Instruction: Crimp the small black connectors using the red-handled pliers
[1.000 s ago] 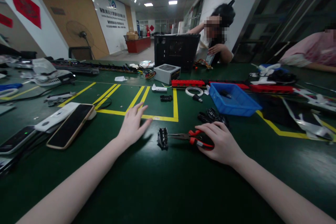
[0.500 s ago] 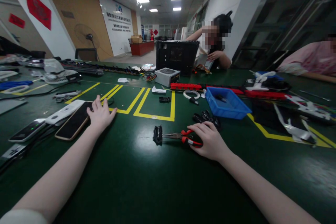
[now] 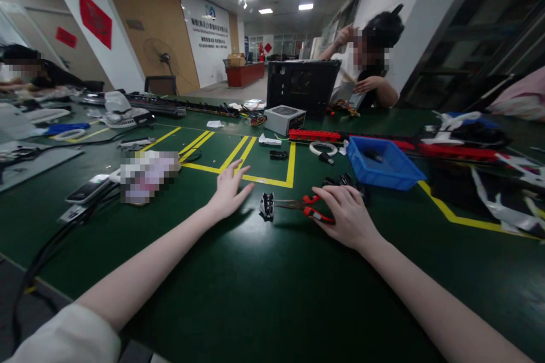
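My right hand (image 3: 347, 216) is closed around the red handles of a pair of long-nose pliers (image 3: 314, 209). The jaws point left, and their tips meet a small black plastic part with shiny bits (image 3: 267, 206); whether they grip it I cannot tell. To the left of that part, my left hand (image 3: 230, 191) hovers low over the table with fingers spread, holding nothing. Several black pieces (image 3: 344, 179) lie just beyond my right hand, partly hidden by it. Another small black part (image 3: 278, 155) lies inside a yellow taped outline.
A blue bin (image 3: 387, 181) holding dark pieces stands right. At left lie a phone (image 3: 149, 177) and a white device with cables (image 3: 89, 188). Further back are a grey power supply (image 3: 284, 120), a black computer case (image 3: 300, 88), red strips (image 3: 315, 135) and a person (image 3: 374, 76) working.
My left hand has moved right, from beside the phone to near the black part. The phone's screen has gone from dark to lit. My view has turned left; the pliers remain in my right hand.
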The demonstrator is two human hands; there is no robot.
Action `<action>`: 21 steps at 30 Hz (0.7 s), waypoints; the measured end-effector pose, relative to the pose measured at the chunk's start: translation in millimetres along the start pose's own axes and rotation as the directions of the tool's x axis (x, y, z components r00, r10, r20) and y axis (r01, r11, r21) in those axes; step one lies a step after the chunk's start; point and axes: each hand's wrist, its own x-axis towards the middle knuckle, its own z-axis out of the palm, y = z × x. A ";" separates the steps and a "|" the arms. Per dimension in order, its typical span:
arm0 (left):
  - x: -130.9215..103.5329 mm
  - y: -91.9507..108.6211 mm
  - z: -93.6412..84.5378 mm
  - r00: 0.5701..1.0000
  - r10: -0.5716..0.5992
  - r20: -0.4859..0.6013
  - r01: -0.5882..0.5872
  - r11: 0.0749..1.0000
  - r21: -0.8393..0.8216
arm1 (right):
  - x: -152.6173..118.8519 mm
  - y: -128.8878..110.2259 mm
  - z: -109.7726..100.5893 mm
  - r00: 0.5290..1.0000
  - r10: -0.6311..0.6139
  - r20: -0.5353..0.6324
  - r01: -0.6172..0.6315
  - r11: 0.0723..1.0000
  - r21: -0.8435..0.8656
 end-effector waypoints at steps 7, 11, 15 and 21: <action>-26.0 39.6 -10.6 0.955 0.242 0.173 -0.193 0.946 -0.262 | 1.0 -7.5 -4.0 0.999 0.014 -0.051 -0.017 0.997 -0.076; -24.7 49.3 -11.8 0.908 0.333 0.253 -0.272 0.930 -0.247 | 2.9 -10.6 -4.9 0.998 0.021 -0.052 -0.026 0.994 -0.107; -20.1 45.4 -6.8 0.881 0.358 0.308 -0.288 0.924 -0.252 | 5.1 -8.9 -3.8 0.997 0.029 -0.068 -0.036 0.994 -0.107; -17.1 37.9 -5.3 0.886 0.332 0.324 -0.161 0.875 -0.457 | 5.9 -5.8 -3.3 0.993 -0.003 -0.117 -0.005 0.998 -0.070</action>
